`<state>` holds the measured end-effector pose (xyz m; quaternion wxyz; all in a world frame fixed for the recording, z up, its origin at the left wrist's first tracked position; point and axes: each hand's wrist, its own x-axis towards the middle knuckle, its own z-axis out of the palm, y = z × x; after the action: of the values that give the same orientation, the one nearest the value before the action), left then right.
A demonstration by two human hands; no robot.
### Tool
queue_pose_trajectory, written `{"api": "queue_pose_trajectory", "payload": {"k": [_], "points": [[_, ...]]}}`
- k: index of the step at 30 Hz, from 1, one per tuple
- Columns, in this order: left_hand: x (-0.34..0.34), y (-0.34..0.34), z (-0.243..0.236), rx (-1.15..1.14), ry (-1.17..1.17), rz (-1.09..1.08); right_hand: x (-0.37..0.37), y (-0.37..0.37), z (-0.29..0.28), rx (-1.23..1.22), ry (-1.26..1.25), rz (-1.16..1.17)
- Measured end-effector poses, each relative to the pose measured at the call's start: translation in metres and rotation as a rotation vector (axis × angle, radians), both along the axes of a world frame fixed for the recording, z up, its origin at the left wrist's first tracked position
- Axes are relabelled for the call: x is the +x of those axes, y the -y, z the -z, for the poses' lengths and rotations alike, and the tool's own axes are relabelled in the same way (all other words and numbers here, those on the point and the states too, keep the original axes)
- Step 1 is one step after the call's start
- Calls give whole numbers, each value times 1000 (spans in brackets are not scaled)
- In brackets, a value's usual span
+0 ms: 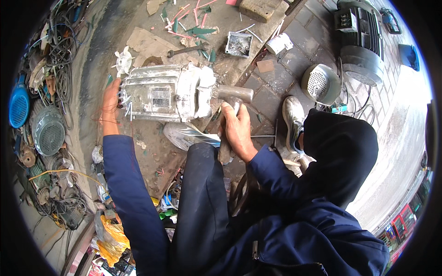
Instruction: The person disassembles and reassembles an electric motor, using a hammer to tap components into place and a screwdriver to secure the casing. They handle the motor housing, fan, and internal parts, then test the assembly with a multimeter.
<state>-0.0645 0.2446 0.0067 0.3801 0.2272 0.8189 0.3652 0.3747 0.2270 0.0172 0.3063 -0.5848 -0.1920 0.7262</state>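
A dusty silver motor housing [152,101] lies on its side on the grimy work slab, a white fan [123,61] at its left end. My left hand [110,101] grips that end, fingertips partly hidden, thin red wires beside it. My right hand [235,124] is closed round the handle of a hammer-like tool, whose cylindrical metal head [237,94] lies against or very near the housing's right end; contact is unclear.
A wrench [186,50], small metal box [238,43] and scraps lie beyond the housing. A perforated cover [317,83] and dark motor [357,41] sit on paving at right. Tangled cables [62,87] line the left. My knees and feet are close below.
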Motion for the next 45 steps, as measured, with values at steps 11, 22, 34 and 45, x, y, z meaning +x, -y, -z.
{"api": "queue_pose_trajectory", "payload": {"k": [11, 22, 34, 45], "points": [[-13, -7, 1, -61, -21, 105, 1, 0, 0, -28, 13, 41], [-45, -5, 22, -126, -102, 169, -1, 4, 7, -72, -26, 76], [-36, 6, 18, -49, -141, 154, -6, 4, 13, 129, 108, -97], [-7, 22, 6, 49, -102, 60, -8, -4, 1, 171, 95, -77]]}}
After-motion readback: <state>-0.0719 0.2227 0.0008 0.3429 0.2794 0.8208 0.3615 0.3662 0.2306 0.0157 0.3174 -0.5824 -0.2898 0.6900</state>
